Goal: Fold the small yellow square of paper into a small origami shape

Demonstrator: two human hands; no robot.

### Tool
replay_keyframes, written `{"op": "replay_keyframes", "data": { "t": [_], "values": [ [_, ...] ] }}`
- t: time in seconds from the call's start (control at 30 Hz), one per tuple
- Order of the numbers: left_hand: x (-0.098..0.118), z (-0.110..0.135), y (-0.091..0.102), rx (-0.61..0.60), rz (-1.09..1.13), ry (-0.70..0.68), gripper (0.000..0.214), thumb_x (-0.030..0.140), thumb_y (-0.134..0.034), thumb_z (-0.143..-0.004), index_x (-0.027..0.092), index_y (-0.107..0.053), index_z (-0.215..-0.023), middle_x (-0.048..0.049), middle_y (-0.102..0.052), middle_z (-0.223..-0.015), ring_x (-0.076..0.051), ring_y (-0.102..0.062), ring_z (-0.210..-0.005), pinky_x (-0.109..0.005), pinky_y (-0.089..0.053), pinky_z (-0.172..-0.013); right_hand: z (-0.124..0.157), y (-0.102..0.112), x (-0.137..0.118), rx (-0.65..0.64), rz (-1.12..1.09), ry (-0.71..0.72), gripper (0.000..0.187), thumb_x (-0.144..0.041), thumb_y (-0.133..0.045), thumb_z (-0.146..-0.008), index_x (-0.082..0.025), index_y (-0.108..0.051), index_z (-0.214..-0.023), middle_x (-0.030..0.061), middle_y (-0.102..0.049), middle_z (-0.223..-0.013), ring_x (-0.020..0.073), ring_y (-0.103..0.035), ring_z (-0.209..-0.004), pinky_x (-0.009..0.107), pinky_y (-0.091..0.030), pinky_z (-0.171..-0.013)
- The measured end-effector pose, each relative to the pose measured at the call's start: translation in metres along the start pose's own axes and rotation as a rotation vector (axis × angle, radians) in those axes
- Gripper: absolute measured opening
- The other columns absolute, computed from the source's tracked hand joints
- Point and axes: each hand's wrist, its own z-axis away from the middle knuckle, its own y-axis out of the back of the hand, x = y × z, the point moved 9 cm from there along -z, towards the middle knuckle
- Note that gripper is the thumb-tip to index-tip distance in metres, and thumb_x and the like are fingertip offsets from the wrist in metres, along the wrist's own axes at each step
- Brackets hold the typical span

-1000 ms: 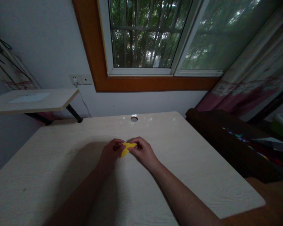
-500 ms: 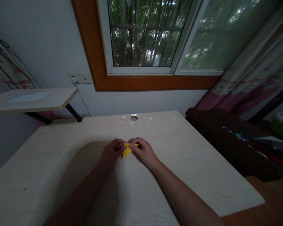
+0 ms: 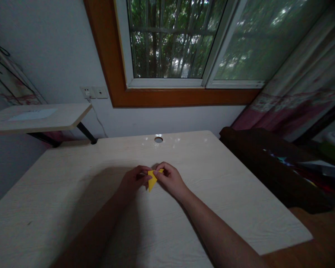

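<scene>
A small piece of folded yellow paper (image 3: pixel 152 181) is held between my two hands, over the middle of the pale wooden desk (image 3: pixel 212 208). One pointed corner of it hangs down toward me. My left hand (image 3: pixel 134 181) pinches the paper's left edge between thumb and fingers. On the other side, my right hand (image 3: pixel 169 177) is closed on the upper right part, with thumb and forefinger pressed together. A yellow tip sticks out beyond the right thumb. The fingers cover part of the folds.
A raised shelf (image 3: pixel 44 123) with a paper sheet stands on the desk's left. Near the back edge is a round cable hole (image 3: pixel 158 139). A socket (image 3: pixel 93 92) with a plugged-in white cord is on the wall, beside a window. Dark furniture (image 3: pixel 257 163) borders the right side.
The yellow paper has turned slightly, its lower point shifting right and down. The left fingers have moved a little on its left edge. The right hand has hardly moved.
</scene>
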Motion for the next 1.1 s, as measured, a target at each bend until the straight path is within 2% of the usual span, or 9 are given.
{"op": "replay_keyframes", "data": {
  "t": [0.33, 0.5, 0.73, 1.1],
  "values": [
    [0.001, -0.001, 0.006, 0.079, -0.094, 0.013, 0.027, 0.036, -0.071, -0.074, 0.018, -0.067, -0.093, -0.0031, -0.071, -0.080, -0.018, -0.070, -0.071, -0.029, -0.059, -0.062, 0.001, -0.002, -0.009, -0.035, 0.052, 0.053, 0.020, -0.039, -0.066, -0.083, -0.020, -0.066, -0.084, 0.0032, -0.064, -0.083, 0.0147, -0.058, -0.071, 0.026, -0.046, -0.065],
    [0.001, 0.000, 0.004, 0.066, -0.059, 0.003, 0.026, 0.036, -0.071, -0.075, 0.017, -0.067, -0.093, -0.0037, -0.071, -0.082, -0.019, -0.071, -0.073, -0.031, -0.061, -0.065, 0.000, 0.000, -0.015, -0.023, 0.066, 0.081, 0.015, -0.035, -0.066, -0.083, -0.019, -0.066, -0.081, 0.0022, -0.061, -0.080, 0.0145, -0.056, -0.071, 0.025, -0.044, -0.064],
    [-0.003, -0.001, 0.001, 0.032, 0.039, 0.000, 0.029, 0.035, -0.073, -0.074, 0.016, -0.066, -0.095, -0.0055, -0.074, -0.087, -0.021, -0.072, -0.080, -0.035, -0.061, -0.073, 0.001, 0.004, -0.008, 0.018, 0.054, 0.045, 0.016, -0.035, -0.065, -0.083, -0.019, -0.064, -0.081, 0.0022, -0.063, -0.080, 0.0149, -0.056, -0.071, 0.026, -0.045, -0.065],
    [-0.002, -0.001, 0.003, 0.071, 0.042, 0.018, 0.025, 0.030, -0.075, -0.072, 0.017, -0.066, -0.091, -0.0024, -0.073, -0.082, -0.018, -0.071, -0.075, -0.031, -0.060, -0.073, 0.000, 0.003, -0.002, 0.030, 0.039, 0.044, 0.015, -0.034, -0.066, -0.082, -0.019, -0.062, -0.082, 0.0020, -0.062, -0.080, 0.0146, -0.056, -0.070, 0.025, -0.045, -0.064]
  ]
}}
